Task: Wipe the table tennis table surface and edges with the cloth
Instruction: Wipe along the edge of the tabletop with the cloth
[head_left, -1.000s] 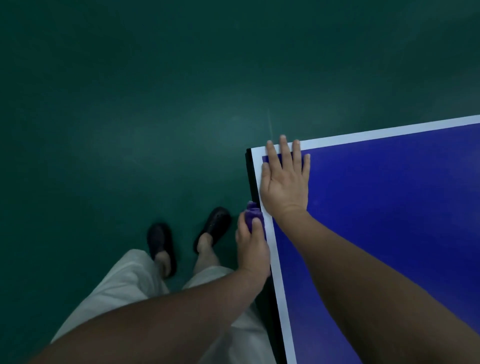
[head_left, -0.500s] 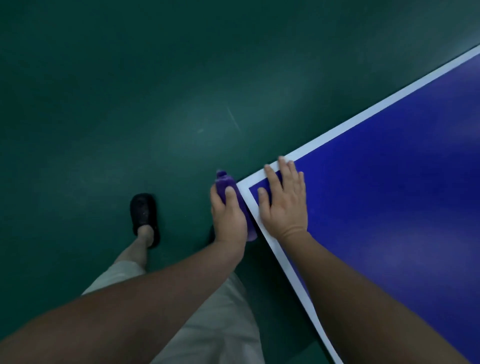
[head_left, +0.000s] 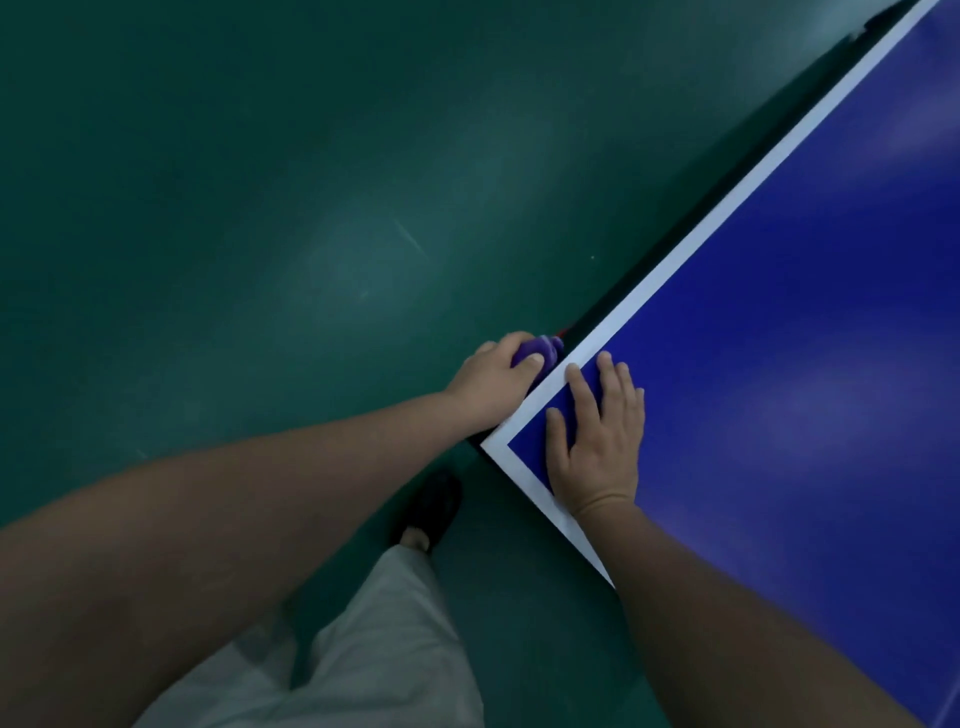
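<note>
While the right hand (head_left: 597, 447) lies flat, the left hand (head_left: 493, 387) grips a bunched purple cloth (head_left: 540, 353).

The table top (head_left: 779, 364) at right looks smooth with a soft sheen; the floor (head_left: 260, 208), upper left, smooth, faintly glossy; the trousers (head_left: 363, 649), bottom, matt cloth.

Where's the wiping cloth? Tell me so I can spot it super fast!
Find the big blue table with the white border, then go to its near corner. Just past that corner, the left hand grips the cloth against the table's dark side edge. It's the only small purple bunched-up thing.
</note>
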